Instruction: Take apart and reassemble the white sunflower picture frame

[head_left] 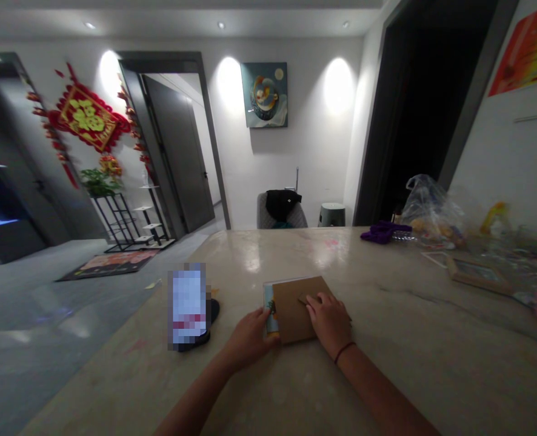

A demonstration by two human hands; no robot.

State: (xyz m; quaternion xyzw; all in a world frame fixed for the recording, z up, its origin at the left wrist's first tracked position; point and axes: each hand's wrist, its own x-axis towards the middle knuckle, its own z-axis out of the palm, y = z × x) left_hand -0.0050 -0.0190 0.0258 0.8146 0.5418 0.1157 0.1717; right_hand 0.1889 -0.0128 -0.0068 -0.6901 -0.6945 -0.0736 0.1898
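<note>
A brown backing board (294, 315) lies flat on the marble table in front of me, over a colourful picture sheet (270, 297). A strip of the sheet shows along the board's left side, and a thin clear edge shows there too. My left hand (253, 333) is closed on the left edge of this stack, its thumb on top of the picture. Lying over the right part of the board is my right hand (330, 318), with bent fingers gripping it near a small dark flap or slit. The palm hides the board's right edge.
Left of my hands, a phone (189, 306) with a lit, blurred-out screen stands on a dark holder. A wooden picture frame (477, 275) lies to the right. Beyond it are a clear plastic bag (432, 212) and a purple cloth (382, 232). A chair (263, 212) stands behind the table.
</note>
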